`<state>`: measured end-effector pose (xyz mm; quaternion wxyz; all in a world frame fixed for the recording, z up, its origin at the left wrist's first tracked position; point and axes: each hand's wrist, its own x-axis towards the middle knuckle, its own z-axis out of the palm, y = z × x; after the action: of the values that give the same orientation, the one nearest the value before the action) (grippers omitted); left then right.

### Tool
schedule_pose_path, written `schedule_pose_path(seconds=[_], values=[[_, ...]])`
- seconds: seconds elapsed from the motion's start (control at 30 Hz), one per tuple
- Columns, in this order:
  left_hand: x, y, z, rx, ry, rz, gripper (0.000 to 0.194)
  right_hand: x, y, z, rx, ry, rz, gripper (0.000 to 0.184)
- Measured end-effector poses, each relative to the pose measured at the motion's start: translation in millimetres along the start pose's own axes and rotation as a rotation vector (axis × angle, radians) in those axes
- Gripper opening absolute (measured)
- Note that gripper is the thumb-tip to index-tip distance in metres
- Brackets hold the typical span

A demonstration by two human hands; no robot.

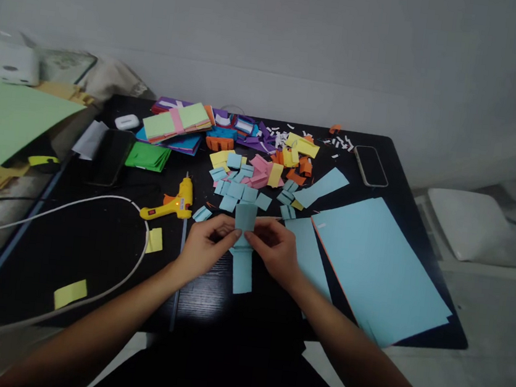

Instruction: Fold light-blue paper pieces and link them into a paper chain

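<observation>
Between my two hands is a light blue paper strip (243, 271), creased across its middle, its upper part raised and its lower part hanging toward me. My left hand (209, 242) pinches its left edge with thumb and fingers. From the other side, my right hand (276, 248) grips the right edge, the two thumb tips almost meeting at the crease. Just beyond my fingers lie several small folded light blue paper pieces (234, 192), mixed with pink folded pieces (260, 172). A yellow glue gun (171, 201) rests on its side left of my left hand.
Large light blue sheets (382, 267) cover the table's right side, near a phone (371, 166). Stacked coloured paper (177, 122), green folded paper (148, 156) and white scraps (279, 137) lie toward the back. A white cable (141, 255) loops across the left; a white stool (466, 223) stands at right.
</observation>
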<state>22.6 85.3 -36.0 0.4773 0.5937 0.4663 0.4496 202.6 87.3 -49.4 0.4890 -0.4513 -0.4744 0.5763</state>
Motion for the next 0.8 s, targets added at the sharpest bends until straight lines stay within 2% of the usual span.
schedule_pose_path(seconds=[0.3,0.5,0.67,0.8], values=[[1,-1,0.3,-0.047,0.016,0.024,0.007,3,2,0,0.036,0.037,0.04,0.025],[2,-4,-2.8,-0.02,0.022,0.029,0.015,2,-7,-2,-0.014,0.009,-0.021,0.008],[-1,-2,-5.4,0.118,0.037,0.091,0.016,1,-10,-4,0.034,-0.007,0.029,0.012],[-3,0,-6.9,0.163,0.001,0.152,0.018,1,-7,-2,0.037,0.05,0.016,0.025]])
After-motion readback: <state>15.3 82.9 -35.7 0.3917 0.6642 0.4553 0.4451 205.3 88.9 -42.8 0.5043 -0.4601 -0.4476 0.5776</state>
